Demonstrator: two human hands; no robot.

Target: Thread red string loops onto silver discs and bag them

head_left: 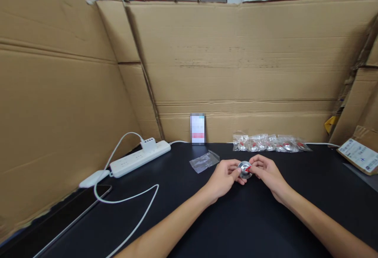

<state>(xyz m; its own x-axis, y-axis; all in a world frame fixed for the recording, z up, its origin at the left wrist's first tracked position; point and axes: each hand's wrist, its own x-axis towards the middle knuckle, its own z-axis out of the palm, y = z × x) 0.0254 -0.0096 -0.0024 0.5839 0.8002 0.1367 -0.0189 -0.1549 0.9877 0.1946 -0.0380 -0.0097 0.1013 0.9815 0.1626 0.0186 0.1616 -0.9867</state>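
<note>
A small round silver metal disc (242, 166) with a red piece (248, 169) on its face is held up over the black table. My left hand (226, 175) grips the disc from its left side, the thumb on its face and fingers behind it. On the other side, my right hand (265, 170) has its thumb and forefinger closed at the red piece. An opened-out clear plastic bag (204, 161) lies flat beyond my left hand. Several similar silver discs with red parts, in clear bags (270, 144), stand in a row along the back.
A phone (197, 129) leans against the cardboard wall (206, 69). At left are a white power strip (138, 159), a charging cable (130, 201) and a dark flat device (73, 214). A labelled parcel (360, 153) is at the right edge.
</note>
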